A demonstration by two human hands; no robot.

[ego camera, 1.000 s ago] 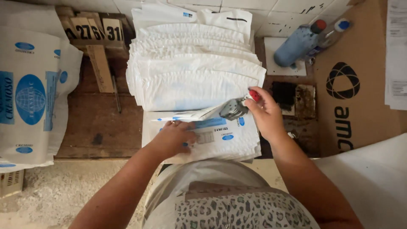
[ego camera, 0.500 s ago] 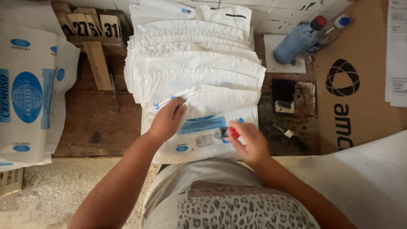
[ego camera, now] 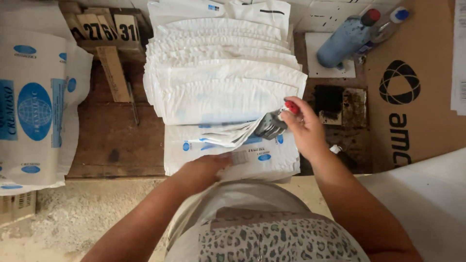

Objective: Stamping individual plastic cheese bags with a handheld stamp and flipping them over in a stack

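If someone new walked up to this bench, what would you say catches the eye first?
Probably the fanned stack of white bags filling the middle of the wooden bench. At its near end the right hand holds a red-topped stamp over the printed bag that the left hand presses flat. A blue bottle lies far right.

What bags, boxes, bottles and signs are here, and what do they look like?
Fanned white bags: middle of the bench, overlapping.
Printed bag: under the left hand, white with blue ovals.
Big sack: left, white with a blue globe oval.
Cardboard box: right, brown with black print.
Number tiles: top left, tan with black figures.
Two bottles: top right, one blue-stained, one clear.
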